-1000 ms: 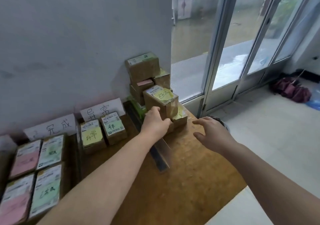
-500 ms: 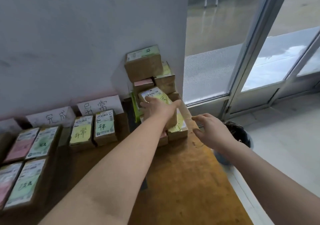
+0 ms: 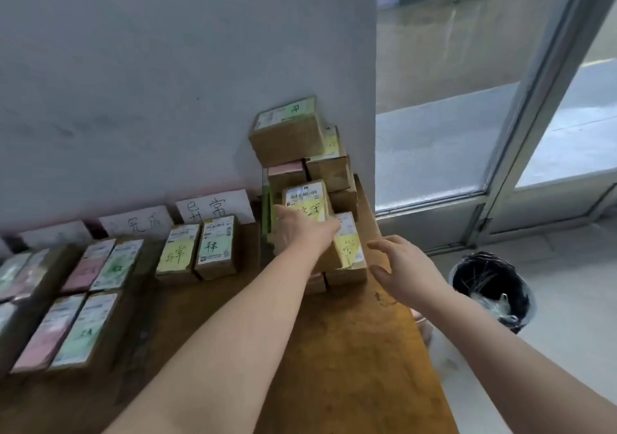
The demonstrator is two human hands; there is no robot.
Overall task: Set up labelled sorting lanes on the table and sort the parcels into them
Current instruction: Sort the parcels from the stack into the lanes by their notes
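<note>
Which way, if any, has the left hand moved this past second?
Yes. The left hand moved forward toward the parcel stack, up onto the yellow-labelled parcel it grips.

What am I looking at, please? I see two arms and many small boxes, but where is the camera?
There is no machine: a person wears one camera on the head, so you see their own two arms from above. On the brown table lie cardboard parcels in rows below paper labels leaning on the wall, and a stack of more stands at the far right. The left hand grips a yellow-noted parcel on that stack. The right hand hovers open beside it, holding nothing.
</note>
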